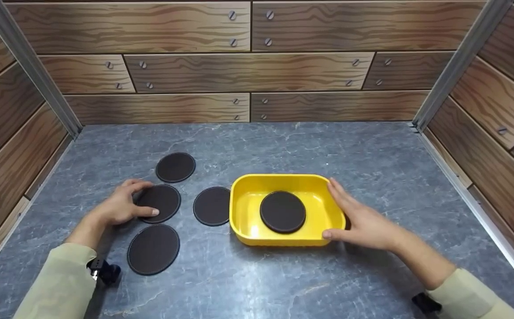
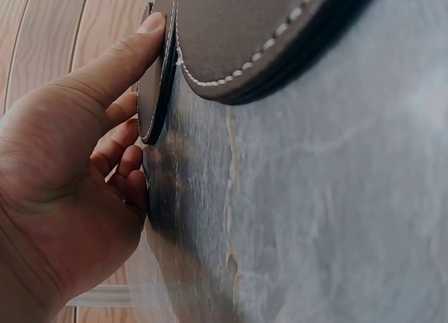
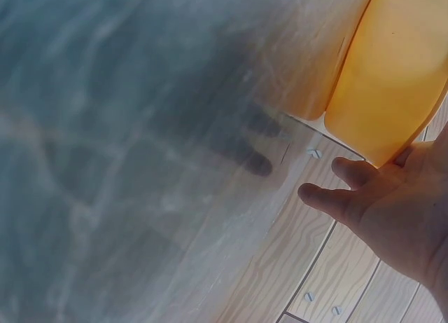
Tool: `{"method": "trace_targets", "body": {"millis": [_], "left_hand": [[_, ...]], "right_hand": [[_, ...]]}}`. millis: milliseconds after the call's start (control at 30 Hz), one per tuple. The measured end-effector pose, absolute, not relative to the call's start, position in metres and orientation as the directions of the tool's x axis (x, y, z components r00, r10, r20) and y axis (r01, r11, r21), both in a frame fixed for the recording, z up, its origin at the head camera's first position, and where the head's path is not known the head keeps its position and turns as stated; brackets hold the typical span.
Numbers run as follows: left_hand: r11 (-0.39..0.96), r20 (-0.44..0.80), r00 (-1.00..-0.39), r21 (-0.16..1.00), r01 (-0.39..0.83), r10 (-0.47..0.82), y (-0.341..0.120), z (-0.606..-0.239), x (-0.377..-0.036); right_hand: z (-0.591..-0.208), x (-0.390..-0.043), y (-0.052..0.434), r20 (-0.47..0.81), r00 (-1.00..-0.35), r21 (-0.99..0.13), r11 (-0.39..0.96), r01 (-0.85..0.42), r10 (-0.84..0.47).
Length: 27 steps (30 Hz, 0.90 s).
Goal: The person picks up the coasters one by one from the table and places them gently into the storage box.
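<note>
My left hand (image 1: 117, 206) pinches a round black coaster (image 1: 165, 201) with pale edge stitching. In the left wrist view the thumb lies on that coaster's top face, and the other fingers are at its far edge. A larger-looking coaster (image 1: 153, 249) lies just nearer to me, and another coaster (image 1: 175, 167) is behind. The right hand (image 1: 367, 227) holds the right end of a yellow tray (image 1: 246, 208), its thumb on the near rim and its fingers along the far right corner. One coaster (image 1: 282, 212) lies flat inside the tray.
One more coaster (image 1: 212, 206) sits against the tray's left side, its right edge partly hidden. Everything stands on a grey marbled tabletop (image 1: 283, 283). Wood-patterned panels (image 1: 248, 73) with metal corner posts (image 1: 454, 66) enclose the back and both sides.
</note>
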<state>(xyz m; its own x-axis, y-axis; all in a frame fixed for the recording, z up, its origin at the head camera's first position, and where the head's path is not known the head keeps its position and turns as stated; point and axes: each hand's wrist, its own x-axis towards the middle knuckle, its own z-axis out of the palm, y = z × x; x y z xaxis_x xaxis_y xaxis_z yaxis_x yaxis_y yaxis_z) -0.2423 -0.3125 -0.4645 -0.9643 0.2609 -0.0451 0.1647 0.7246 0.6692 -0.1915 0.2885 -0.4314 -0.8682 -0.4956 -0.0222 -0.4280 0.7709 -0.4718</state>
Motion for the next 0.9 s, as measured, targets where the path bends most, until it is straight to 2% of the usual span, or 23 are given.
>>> {"method": "trace_targets", "body": {"millis": [333,900], "left_hand": [[0.725,-0.049,-0.962,0.668,0.168,0.268,-0.3122,-0.4622,-0.2431],[0.668,-0.061,-0.970,0.735,0.116,0.235,-0.3079,-0.4613,-0.2398]], "right_hand": [[-0.4308,-0.1901,0.2888,-0.018,-0.871,-0.473,0.772,-0.425,-0.491],[-0.4316,-0.1918,0.2879,-0.030,-0.874,-0.465,0.781,-0.417,-0.485]]}}
